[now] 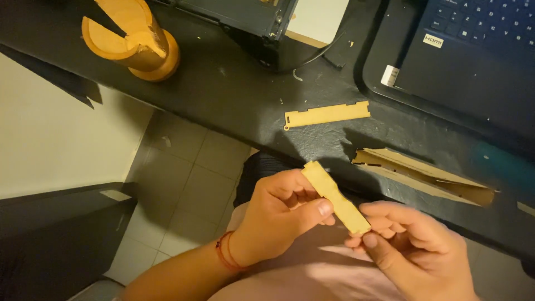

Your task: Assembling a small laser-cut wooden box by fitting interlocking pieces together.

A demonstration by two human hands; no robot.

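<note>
Hands meet low in the view over the person's lap, sharing one thin wooden strip (336, 197) that runs from 11 o'clock down to 5 o'clock. Left hand (278, 217), with a red cord at the wrist, is closed on the upper half of the strip, thumb pressed along its face; right hand (412, 245) pinches the lower end between thumb and fingertips. Strip appears flat, pale and cut from thin board, so it is judged light and fairly stiff yet liable to snap if bent across its width; the notched end at 11 o'clock looks weakest, and the broad faces near the middle offer the safer hold. On the black desk (234, 95) at 12 o'clock from the hands lies a second strip (326, 115), well apart from them. A torn cardboard piece (423, 175) lies at 2 o'clock, a laptop (473, 50) at 1 o'clock, and a round wooden stand (134, 42) at 10 o'clock.
</note>
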